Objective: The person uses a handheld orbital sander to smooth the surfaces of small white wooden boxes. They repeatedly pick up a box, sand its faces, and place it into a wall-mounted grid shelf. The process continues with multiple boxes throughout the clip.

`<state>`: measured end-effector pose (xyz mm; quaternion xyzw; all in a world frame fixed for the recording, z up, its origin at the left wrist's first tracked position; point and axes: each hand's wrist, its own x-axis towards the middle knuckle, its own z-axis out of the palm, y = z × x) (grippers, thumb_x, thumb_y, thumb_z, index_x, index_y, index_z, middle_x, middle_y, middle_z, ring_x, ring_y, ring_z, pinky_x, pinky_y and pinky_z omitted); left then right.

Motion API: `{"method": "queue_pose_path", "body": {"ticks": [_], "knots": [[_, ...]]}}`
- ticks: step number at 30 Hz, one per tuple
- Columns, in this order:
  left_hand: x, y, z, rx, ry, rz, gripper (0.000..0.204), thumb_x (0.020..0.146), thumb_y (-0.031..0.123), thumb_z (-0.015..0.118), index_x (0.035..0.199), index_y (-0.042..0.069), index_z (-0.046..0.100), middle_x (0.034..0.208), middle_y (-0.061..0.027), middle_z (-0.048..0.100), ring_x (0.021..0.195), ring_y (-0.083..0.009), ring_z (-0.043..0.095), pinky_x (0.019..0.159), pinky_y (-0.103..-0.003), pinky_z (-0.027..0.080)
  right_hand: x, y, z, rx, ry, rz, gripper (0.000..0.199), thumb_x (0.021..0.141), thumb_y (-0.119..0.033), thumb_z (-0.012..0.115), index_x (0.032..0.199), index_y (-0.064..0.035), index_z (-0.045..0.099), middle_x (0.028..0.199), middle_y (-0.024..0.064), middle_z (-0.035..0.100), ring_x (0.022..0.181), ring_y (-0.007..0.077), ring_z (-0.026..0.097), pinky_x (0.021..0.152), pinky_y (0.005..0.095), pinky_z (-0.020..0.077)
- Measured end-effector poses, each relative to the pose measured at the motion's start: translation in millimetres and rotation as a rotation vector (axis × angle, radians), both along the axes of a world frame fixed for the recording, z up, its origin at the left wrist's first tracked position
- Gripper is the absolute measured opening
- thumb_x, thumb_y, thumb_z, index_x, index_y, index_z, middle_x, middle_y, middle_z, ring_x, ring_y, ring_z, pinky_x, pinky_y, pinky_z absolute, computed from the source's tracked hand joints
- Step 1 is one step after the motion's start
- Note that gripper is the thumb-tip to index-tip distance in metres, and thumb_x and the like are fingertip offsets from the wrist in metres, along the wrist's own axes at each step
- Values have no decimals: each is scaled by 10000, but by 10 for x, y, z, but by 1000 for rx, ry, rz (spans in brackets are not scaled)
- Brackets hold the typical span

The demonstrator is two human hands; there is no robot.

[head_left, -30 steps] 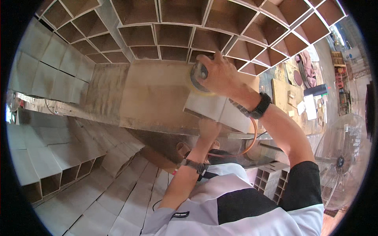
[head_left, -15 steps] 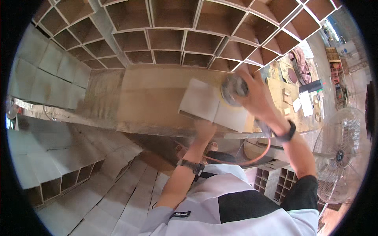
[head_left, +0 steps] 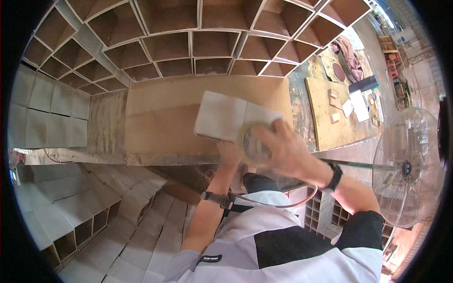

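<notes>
A white wooden box [head_left: 219, 115], its top split by a seam, lies slightly turned on a brown board [head_left: 160, 108]. My left hand [head_left: 229, 152] grips its near edge, fingers partly hidden against the box's side. My right hand [head_left: 285, 151] is closed over a round sander [head_left: 255, 144], blurred by motion, at the near right part of the box. The sander looks tilted at the near edge; whether its pad touches the wood I cannot tell. An orange hose [head_left: 309, 195] loops below my right forearm.
Stacked open-fronted white cubby units [head_left: 193, 45] rise behind the board. More white boxes [head_left: 52, 113] stand left and lower left. A pedestal fan [head_left: 406, 167] stands at right. Wood blocks [head_left: 334, 101], a dark red disc [head_left: 339, 72] and a checked cloth [head_left: 347, 52] lie on the right bench.
My right hand has brought the sander from the box's far right part toward me, to its near edge. My left hand stays at the near edge. The whole view has shifted somewhat.
</notes>
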<state>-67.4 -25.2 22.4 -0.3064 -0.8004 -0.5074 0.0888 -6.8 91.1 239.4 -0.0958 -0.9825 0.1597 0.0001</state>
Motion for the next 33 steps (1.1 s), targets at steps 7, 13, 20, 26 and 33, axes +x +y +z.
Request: {"method": "queue_pose_path", "body": {"ticks": [7,13,20,26,33], "knots": [[-21,23,2,-30,-26,-18,390,783,105,672,1170,48,669,1136,-211,663,1028,-458,620,912,-506,499,-58,272,-99,48,23,-32,471,780,-295,747,1204,-146,604,1036,249,535,898,421,614,776,497,528],[46,-13,-100,-110,25,18,405,783,178,676,1172,62,679,1140,-200,669,1035,-428,630,900,-519,502,-244,452,42,-22,-23,-234,475,777,-283,734,1223,-169,617,1102,277,527,933,437,624,814,483,550],[51,-22,-71,-107,-64,2,422,770,210,699,1177,98,691,1128,-164,683,1032,-414,637,905,-515,501,17,80,165,-81,-7,-14,465,763,-314,748,1181,-161,615,1080,274,538,935,431,619,810,506,541],[-5,27,-52,33,11,-7,383,774,205,702,1136,79,702,1092,-176,687,987,-422,646,860,-501,518,185,205,-37,39,-17,-2,510,778,-304,750,1251,-176,606,997,222,544,902,393,613,757,458,528],[25,25,19,-3,-106,3,285,827,148,661,1080,19,691,1068,-212,682,999,-433,635,848,-476,520,47,289,-19,6,-2,-98,432,820,-282,687,1229,-190,581,1093,281,518,967,450,610,790,509,537]]}}
